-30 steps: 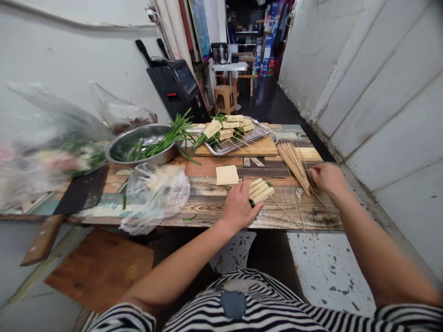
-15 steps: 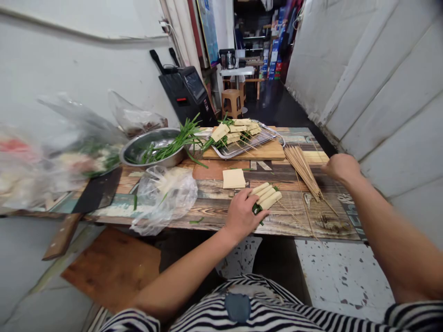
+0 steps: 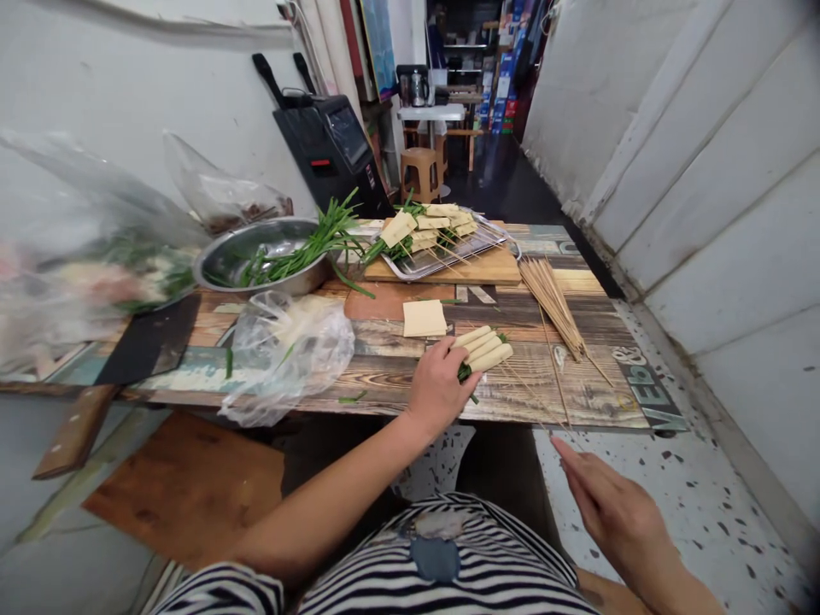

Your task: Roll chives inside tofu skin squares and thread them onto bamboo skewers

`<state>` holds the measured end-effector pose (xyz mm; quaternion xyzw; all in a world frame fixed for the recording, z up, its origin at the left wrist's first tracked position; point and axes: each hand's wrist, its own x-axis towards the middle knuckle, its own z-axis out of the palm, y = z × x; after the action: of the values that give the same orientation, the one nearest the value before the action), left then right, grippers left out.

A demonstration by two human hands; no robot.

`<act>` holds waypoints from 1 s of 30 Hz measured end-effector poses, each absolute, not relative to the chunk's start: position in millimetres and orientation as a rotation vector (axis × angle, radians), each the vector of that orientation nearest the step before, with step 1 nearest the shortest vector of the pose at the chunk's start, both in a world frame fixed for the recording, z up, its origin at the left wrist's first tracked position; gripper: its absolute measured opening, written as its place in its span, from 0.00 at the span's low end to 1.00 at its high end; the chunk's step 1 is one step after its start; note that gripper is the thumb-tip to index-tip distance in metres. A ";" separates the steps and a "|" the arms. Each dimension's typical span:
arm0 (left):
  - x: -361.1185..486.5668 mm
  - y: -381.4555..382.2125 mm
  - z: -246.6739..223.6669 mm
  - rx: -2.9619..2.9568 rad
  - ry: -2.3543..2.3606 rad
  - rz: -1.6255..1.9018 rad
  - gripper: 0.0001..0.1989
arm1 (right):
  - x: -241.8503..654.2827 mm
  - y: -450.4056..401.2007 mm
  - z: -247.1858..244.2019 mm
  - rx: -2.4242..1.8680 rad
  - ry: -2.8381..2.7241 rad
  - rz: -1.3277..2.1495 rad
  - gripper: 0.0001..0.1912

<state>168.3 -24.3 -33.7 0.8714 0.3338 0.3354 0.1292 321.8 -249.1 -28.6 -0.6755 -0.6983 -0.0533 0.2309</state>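
Observation:
My left hand (image 3: 439, 380) is closed around the near end of several pale tofu-skin rolls (image 3: 482, 348), laid side by side with green chives showing at their ends. Thin bamboo skewers (image 3: 526, 391) stick out from the rolls toward the table's front edge. Beyond that edge is my right hand (image 3: 612, 504), fingers pressed together, its fingertips at the outer end of a skewer. A stack of cut tofu-skin sheets (image 3: 424, 319) lies just behind my left hand. To the right rests a bundle of loose bamboo skewers (image 3: 552, 306).
A metal tray (image 3: 442, 260) of filled skewers sits on a wooden board (image 3: 506, 272) at the back. Left are a steel bowl (image 3: 301, 280) with chives (image 3: 298, 256), a plastic bag (image 3: 295, 367), and a cleaver (image 3: 154, 342) whose handle overhangs the front edge.
My right hand has come from beside the skewer bundle down and left, to below the table's front edge. My left hand keeps its hold on the rolls. The view has shifted slightly.

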 end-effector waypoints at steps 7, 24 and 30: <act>168.1 -22.9 -32.6 2.485 0.944 1.005 0.12 | 323.4 -250.4 -26.6 -1.849 -2.026 -0.143 0.27; 168.3 -18.6 -34.2 2.503 0.882 0.995 0.09 | 321.1 -230.9 -35.2 -1.874 -2.081 -0.179 0.28; 168.5 -18.1 -31.2 2.481 0.870 0.938 0.07 | 323.8 -221.0 -26.3 -1.805 -2.124 -0.105 0.24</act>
<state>168.5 -18.1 -31.2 0.8752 0.3068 0.3309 0.1742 323.8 -221.0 -26.3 -0.6371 -0.7497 -0.0372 0.1752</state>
